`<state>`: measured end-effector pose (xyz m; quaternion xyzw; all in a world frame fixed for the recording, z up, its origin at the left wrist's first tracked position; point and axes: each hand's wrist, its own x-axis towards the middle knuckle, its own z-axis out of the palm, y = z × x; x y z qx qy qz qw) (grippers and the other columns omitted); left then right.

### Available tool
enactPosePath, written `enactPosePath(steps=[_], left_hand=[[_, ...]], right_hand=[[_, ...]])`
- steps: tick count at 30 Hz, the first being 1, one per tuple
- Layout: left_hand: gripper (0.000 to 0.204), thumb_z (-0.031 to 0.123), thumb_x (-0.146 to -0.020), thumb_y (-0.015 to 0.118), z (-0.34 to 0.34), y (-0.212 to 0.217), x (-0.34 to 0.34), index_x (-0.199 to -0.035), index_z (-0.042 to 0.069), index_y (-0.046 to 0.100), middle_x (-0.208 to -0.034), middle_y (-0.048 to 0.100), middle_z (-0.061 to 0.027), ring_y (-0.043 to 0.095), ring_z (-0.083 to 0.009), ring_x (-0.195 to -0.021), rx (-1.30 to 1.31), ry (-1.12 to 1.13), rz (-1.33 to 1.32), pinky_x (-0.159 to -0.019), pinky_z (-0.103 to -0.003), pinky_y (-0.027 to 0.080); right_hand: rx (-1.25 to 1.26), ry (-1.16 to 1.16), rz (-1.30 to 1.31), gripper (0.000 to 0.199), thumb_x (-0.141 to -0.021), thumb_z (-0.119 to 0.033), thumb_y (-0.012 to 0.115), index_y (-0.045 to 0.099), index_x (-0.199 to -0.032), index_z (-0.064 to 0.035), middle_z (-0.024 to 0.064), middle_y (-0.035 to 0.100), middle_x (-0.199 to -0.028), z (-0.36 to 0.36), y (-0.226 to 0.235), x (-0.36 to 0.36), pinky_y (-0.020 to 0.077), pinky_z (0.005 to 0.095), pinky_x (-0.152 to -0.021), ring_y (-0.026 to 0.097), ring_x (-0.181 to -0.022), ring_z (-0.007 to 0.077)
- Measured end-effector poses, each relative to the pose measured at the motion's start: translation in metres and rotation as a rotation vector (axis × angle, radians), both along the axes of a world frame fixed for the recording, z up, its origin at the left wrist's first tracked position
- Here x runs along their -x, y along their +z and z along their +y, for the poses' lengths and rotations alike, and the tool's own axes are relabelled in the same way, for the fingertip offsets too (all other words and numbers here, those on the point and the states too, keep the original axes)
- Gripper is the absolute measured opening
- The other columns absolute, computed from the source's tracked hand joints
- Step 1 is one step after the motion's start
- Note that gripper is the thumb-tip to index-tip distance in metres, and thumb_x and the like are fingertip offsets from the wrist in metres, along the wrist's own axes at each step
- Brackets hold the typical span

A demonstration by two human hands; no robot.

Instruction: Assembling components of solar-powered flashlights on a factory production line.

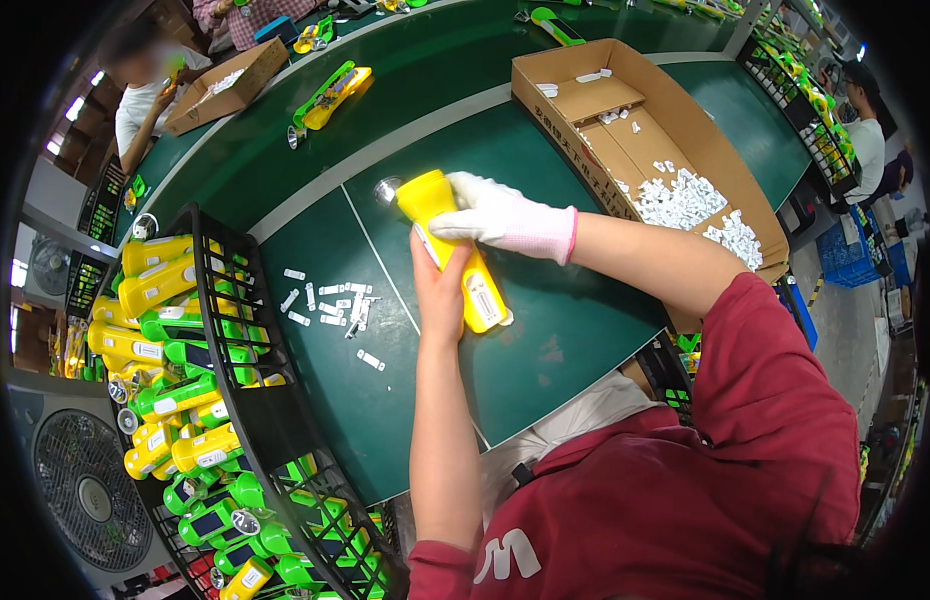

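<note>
Head: yellow flashlight (476, 283) between left grip (440, 285), right grip (497, 216).

Lettering was noted at two places. The cardboard carton (583, 160) carries a row of dark printed characters along its outer long wall, running lengthwise and seen at a slant. The dark red shirt (665, 490) bears a single thick white letter-like mark (508, 557) with rounded strokes, near the lower edge of the view. Any marking on the yellow flashlight (474, 272) is too small to read.
</note>
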<state>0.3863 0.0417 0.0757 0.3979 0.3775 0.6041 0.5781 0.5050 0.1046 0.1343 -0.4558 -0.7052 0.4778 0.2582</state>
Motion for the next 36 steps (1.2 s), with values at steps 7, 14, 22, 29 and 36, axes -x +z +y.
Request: enactPosePath(steps=[7, 14, 22, 29, 36], left_hand=[[0.054, 0.013, -0.084, 0.054, -0.005, 0.013, 0.005, -0.131, 0.013, 0.028, -0.099, 0.055, -0.0095, 0.06, -0.0184, -0.078, 0.016, 0.001, -0.092, -0.066, -0.03, 0.052], [0.054, 0.014, -0.084, 0.054, -0.006, 0.01, 0.007, -0.131, 0.014, 0.027, -0.101, 0.053, -0.0095, 0.059, -0.0188, -0.079, -0.018, -0.008, -0.169, -0.068, -0.032, 0.051], [0.054, 0.013, -0.085, 0.055, -0.011, 0.013, 0.014, -0.132, 0.014, 0.027, -0.11, 0.05, -0.0086, 0.057, -0.0207, -0.092, -0.034, -0.026, -0.173, -0.078, -0.034, 0.05], [0.055, 0.01, -0.086, 0.051, -0.013, 0.007, 0.016, -0.134, 0.014, 0.025, -0.117, 0.047, -0.0088, 0.054, -0.0222, -0.1, -0.025, -0.054, -0.211, -0.083, -0.036, 0.048], [0.061, 0.007, -0.085, 0.052, -0.015, 0.009, 0.011, -0.136, 0.014, 0.02, -0.12, 0.045, -0.0086, 0.052, -0.0212, -0.104, -0.02, -0.052, -0.12, -0.087, -0.035, 0.046]], right_hand=[[0.193, 0.116, 0.259, 0.055, -0.077, -0.024, 0.067, 0.045, -0.12, 0.0014, 0.0145, 0.058, -0.108, -0.004, 0.013, 0.006, 0.0463, 0.0298, -0.084, 0.057, -0.097, 0.0189], [0.133, 0.114, 0.196, 0.05, -0.082, -0.024, 0.06, 0.043, -0.122, -0.001, 0.0107, 0.055, -0.112, -0.008, 0.005, 0.015, 0.043, 0.0277, -0.086, 0.053, -0.101, 0.0153], [0.119, 0.125, 0.313, 0.046, -0.084, -0.026, 0.056, 0.044, -0.122, -0.0013, 0.0112, 0.054, -0.115, -0.02, 0.011, 0.018, 0.0418, 0.0277, -0.088, 0.052, -0.103, 0.0162], [-0.017, 0.196, 0.064, 0.053, -0.083, -0.029, 0.056, 0.038, -0.126, -0.0019, 0.0138, 0.055, -0.113, -0.018, 0.01, 0.014, 0.0415, 0.0295, -0.088, 0.053, -0.102, 0.0204], [-0.155, 0.18, -0.039, 0.056, -0.083, -0.03, 0.055, 0.036, -0.127, -0.0012, 0.0169, 0.056, -0.112, -0.018, 0.011, 0.009, 0.0429, 0.0314, -0.086, 0.055, -0.1, 0.0244]])
